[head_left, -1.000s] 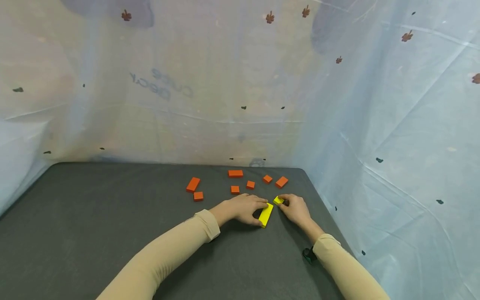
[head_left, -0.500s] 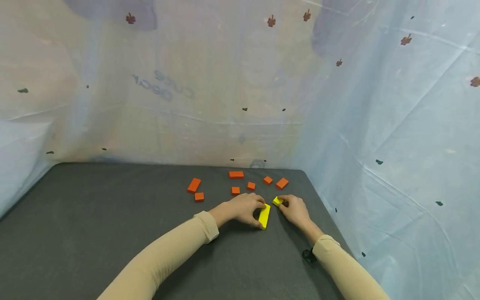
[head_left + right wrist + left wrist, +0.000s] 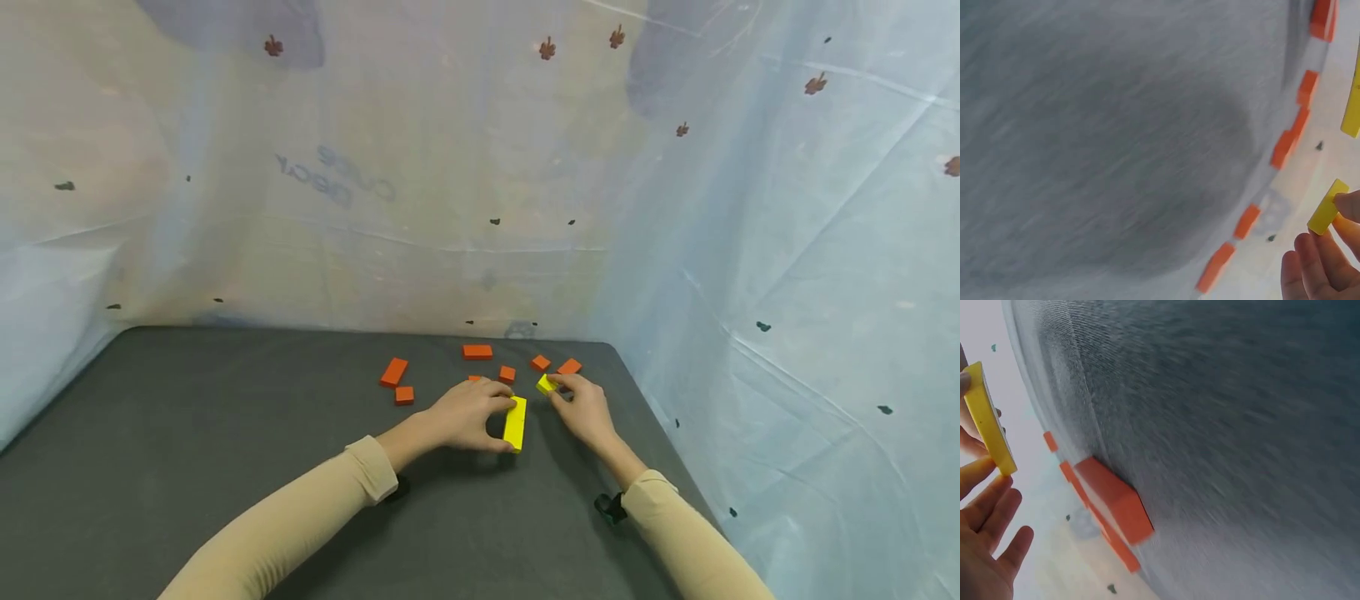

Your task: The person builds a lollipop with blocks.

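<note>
Yellow bar (image 3: 515,423) is in the L grip (image 3: 467,415), out at the fingertips, w/ a visible gap btwn it and the palm. Thumb's on the near end, a finger's on the far end, so that grip is spread p wide, approx the bar's length, and def holding on. L wrist cam has a couple of the other fingers fanned out clear of it. Bar shows against the pale sheet (image 3: 420,150) there, so afaict it's up off the desk (image 3: 187,433).

Yellow block (image 3: 547,384), the small one, is in the R grip (image 3: 587,410). It's at the fingertips too, a bit farther out than the bar and to its right, not touching it. Pinched btwn thumb and finger, so R grip is nearly closed, just the block's width apart. R wrist cam shows the other fingers stretched out alongside.

Rest, quick: 7 orange blocks (image 3: 477,352) lying toward the far side of the desk, mix of long + short. Two are off to the left near each other, one's mostly hidden behind L grip, and the rightmost is just past R grip. Both arms have tan sleeves (image 3: 300,517). Sheet hangs behind and on the right, w/ small leaf-ish marks.
</note>
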The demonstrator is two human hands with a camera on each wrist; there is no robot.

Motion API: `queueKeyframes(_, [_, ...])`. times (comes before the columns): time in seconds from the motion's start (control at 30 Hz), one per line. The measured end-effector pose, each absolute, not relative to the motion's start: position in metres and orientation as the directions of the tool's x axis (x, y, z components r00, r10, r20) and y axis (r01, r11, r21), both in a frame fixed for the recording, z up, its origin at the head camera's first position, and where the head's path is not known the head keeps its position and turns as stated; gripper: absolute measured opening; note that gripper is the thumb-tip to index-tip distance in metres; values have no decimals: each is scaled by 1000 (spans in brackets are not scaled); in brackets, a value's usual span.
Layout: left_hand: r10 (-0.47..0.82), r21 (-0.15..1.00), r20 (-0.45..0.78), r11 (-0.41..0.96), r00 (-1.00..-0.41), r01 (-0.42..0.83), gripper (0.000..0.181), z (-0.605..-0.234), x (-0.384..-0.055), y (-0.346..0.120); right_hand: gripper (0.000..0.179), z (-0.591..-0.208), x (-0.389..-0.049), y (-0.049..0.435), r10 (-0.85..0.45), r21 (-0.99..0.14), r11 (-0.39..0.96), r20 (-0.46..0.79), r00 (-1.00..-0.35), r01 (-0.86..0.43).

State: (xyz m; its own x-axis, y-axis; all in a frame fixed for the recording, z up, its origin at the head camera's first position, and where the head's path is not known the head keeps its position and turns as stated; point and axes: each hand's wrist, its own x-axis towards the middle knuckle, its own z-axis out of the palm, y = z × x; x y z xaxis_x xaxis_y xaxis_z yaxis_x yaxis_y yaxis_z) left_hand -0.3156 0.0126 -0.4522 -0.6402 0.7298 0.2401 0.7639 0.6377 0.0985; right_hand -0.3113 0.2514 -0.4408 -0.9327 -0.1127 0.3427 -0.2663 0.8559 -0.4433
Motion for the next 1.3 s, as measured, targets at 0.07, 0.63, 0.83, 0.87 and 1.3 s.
queueKeyframes(0.07, [715, 98, 271, 646, -645, 757, 76, -450, -309, 1, 31, -438, -310, 243, -123, -457, 843, 350, -929, -283])
queueKeyframes(0.63, [627, 91, 375, 709, -683, 700, 74, -449, -260, -100, 32, -410, -301, 161, -299, -509, 688, 451, -841, -518])
queueKeyframes(0.83, [612, 69, 383, 728, -692, 682, 72, -452, -244, -126, 31, -413, -292, 135, -395, -481, 668, 419, -818, -568])
queueKeyframes(0.87, [609, 71, 380, 731, -696, 678, 72, -453, -241, -130, 31, -414, -291, 131, -412, -482, 662, 405, -816, -574])
queueKeyframes(1.3, [624, 148, 275, 725, -732, 673, 73, -464, -198, -147, 30, -435, -274, 98, -615, -427, 618, 261, -744, -660])
